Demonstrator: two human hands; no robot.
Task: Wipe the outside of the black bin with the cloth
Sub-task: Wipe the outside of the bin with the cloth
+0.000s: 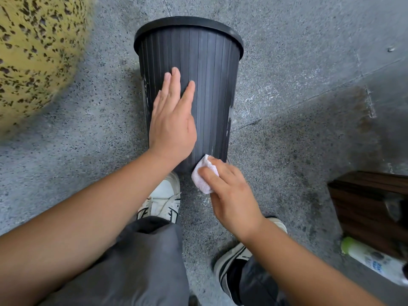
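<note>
The black ribbed bin [209, 85] lies on its side on the grey floor, its rim pointing away from me and its base near my feet. My left hand [172, 120] rests flat on the bin's wall with straight fingers. My right hand [229, 195] grips a small folded white cloth [202, 177] and presses it against the bin's lower right wall, close to the base. White scuff marks show along both edges of the bin's wall.
A yellow speckled surface [33, 51] fills the upper left. A dark wooden box [371, 206] stands at the right, with a white bottle with a green cap [373, 261] lying in front of it. My two sneakers [163, 202] are on the floor below the bin.
</note>
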